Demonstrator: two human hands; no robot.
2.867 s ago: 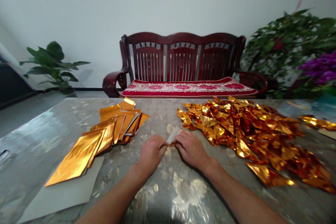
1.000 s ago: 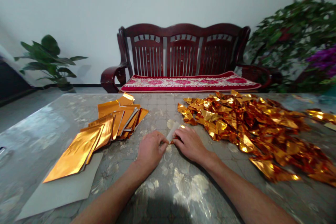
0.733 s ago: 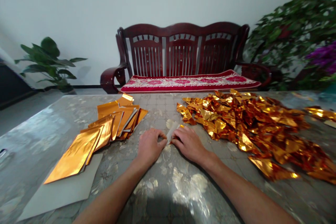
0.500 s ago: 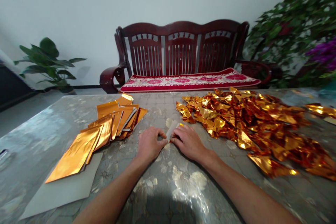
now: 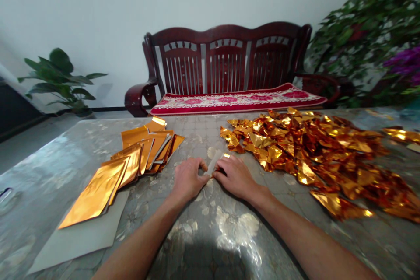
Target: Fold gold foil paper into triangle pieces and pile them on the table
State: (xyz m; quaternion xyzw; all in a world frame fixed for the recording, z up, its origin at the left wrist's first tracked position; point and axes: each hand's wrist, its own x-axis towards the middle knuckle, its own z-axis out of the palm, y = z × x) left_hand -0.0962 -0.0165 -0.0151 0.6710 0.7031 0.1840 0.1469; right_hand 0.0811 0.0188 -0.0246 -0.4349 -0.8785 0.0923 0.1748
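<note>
Between my two hands is a small sheet of foil paper point(image 5: 214, 162), its pale back showing and a bit of gold at its right edge. My left hand point(image 5: 189, 175) pinches its left side between thumb and fingers. On the other side my right hand point(image 5: 235, 175) is closed on it, covering most of that part. Both hands rest low over the patterned table. Left of them lies a fanned stack of flat gold foil sheets point(image 5: 95, 192). To the right spreads a heap of folded gold foil pieces point(image 5: 305, 148).
Under the stack lies a pale sheet of card point(image 5: 78, 245) on the table point(image 5: 147, 232). Behind the table stands a dark wooden bench point(image 5: 226, 61) with a red patterned cushion point(image 5: 236, 101). Potted plants point(image 5: 62, 78) flank it, and clear plastic point(image 5: 377, 118) lies at the far right.
The pale strip of foil paper between my hands looks slightly narrower and shifted. Both hands keep their grip almost in place; the stack and heap are unchanged.
</note>
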